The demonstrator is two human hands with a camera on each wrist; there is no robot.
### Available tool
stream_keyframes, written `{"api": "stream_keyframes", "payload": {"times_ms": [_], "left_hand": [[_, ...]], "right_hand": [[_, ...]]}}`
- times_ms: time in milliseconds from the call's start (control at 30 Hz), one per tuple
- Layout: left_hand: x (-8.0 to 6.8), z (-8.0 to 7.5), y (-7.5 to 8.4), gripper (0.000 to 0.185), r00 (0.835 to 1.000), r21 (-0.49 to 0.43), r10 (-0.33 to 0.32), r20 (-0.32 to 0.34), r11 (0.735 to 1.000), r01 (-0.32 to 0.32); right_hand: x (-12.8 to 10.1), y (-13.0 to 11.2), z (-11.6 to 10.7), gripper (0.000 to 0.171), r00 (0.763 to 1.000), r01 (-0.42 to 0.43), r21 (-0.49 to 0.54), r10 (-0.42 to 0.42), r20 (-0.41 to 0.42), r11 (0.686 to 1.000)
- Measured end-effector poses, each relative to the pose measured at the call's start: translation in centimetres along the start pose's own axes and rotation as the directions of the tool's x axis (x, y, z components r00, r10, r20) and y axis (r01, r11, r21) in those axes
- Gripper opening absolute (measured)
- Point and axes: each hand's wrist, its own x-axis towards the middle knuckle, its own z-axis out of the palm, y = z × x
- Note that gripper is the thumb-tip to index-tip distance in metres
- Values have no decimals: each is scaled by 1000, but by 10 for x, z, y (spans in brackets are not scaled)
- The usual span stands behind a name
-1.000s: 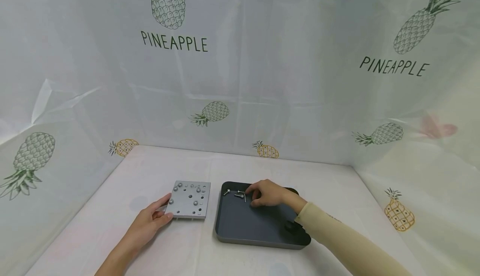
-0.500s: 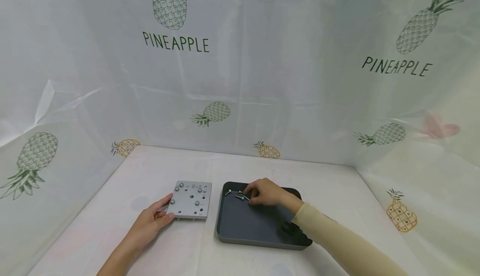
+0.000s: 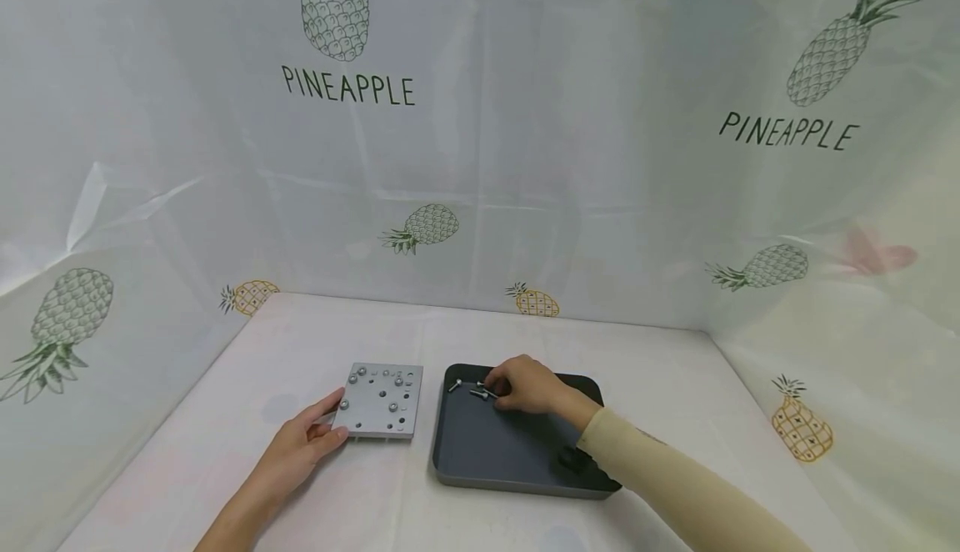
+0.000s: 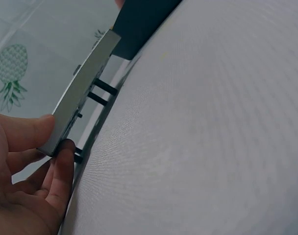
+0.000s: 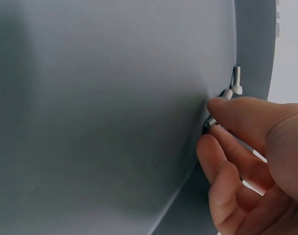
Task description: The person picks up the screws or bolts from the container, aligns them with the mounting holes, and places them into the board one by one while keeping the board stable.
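My left hand (image 3: 296,445) grips the left edge of a square silver metal plate (image 3: 367,412), thumb on one face and fingers on the other. The plate has holes and several socket-head screws in it. In the left wrist view, dark screw shanks (image 4: 105,87) stick out below the plate toward the cloth. My right hand (image 3: 529,387) is inside a dark grey tray (image 3: 510,460), thumb and index finger pinching a screw (image 5: 211,122). Loose screws lie close to its fingertips, one (image 3: 455,385) near the tray's back left corner and another (image 3: 478,394) slightly nearer.
The plate and tray stand side by side on a white cloth-covered table (image 3: 330,510). Pineapple-printed sheets (image 3: 480,152) hang behind and at both sides. A small dark block (image 3: 573,459) shows beside my right wrist, over the tray.
The right fingers have moved slightly left and closed on a screw, which tilted from its earlier lie. The left hand and plate have stayed put.
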Motion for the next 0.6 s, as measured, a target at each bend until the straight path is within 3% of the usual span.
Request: {"api": "stream_keyframes", "payload": {"times_ms": [367, 600], "left_hand": [[-1, 0, 2, 75, 1000, 11, 9, -6, 1000, -9], [0, 0, 1, 74, 1000, 21, 2, -10, 1000, -2]], "right_hand": [[5, -2, 4, 25, 1000, -2, -68, 1, -8, 998], [4, 1, 3, 15, 1000, 15, -47, -16, -5, 999]]}}
